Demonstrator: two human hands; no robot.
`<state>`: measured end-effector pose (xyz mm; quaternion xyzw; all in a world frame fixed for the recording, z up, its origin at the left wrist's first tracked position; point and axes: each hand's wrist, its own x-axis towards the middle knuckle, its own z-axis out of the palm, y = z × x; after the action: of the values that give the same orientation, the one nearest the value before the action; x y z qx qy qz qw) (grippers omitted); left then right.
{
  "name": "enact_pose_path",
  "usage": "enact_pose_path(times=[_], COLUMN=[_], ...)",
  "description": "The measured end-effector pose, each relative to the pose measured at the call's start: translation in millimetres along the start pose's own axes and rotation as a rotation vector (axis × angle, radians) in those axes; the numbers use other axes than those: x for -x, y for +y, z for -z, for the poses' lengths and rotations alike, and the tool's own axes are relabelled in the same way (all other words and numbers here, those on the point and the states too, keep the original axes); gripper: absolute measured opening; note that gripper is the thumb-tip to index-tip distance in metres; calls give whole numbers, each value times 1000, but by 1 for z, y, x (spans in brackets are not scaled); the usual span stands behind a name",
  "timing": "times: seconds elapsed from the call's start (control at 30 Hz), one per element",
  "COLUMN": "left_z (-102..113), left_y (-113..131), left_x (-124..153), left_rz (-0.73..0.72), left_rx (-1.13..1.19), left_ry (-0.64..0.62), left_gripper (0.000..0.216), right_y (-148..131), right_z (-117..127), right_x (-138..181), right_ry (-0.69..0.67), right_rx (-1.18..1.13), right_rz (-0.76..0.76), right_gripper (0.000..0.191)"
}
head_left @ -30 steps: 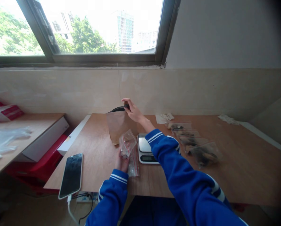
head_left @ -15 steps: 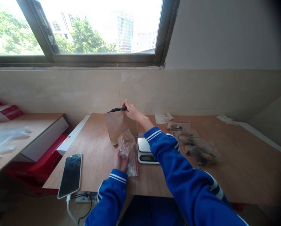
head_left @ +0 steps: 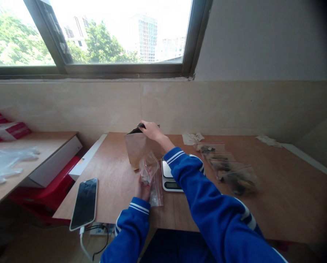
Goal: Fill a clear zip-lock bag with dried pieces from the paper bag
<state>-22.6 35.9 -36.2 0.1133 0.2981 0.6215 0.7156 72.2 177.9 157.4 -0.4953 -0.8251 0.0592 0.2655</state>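
While the left hand (head_left: 142, 189) is pinching a small clear bag (head_left: 149, 167) near the desk's (head_left: 275, 190) front edge, the right hand (head_left: 151, 130) is gripping the brown paper bag's (head_left: 138, 148) rim

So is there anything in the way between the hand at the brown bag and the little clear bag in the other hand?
Nothing visible blocks it. The right hand is at the open top of the brown paper bag, and the left hand holds the small clear bag up just in front of it. The scale sits off to the right.

a phone (head_left: 84, 203) lies at the counter's (head_left: 275, 197) left edge, cable attached. filled clear bags (head_left: 229, 170) line the right; a window (head_left: 97, 36) above.
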Motion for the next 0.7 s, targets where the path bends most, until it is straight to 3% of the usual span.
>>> enact_pose_path(times=[0.23,0.4,0.6,0.63,0.7], left_z=[5,7,1,1,2], left_y=[0,0,4,5,5], left_x=[-2,-3,1,2,2], left_rz=[4,31,51,54,64], left_rx=[10,35,71,77,91], left_ry=[-23,-34,-109,-129,-162], left_gripper=[35,35,36,37,38], right_y=[8,8,4,4,8], right_z=[-2,7,31,33,33], right_x=[4,18,52,61,82], right_ry=[81,247,394,371,149], right_rx=[-120,-162,-431,-522,-686], right_rz=[67,43,95,84,47], right_gripper=[24,51,32,28,30])
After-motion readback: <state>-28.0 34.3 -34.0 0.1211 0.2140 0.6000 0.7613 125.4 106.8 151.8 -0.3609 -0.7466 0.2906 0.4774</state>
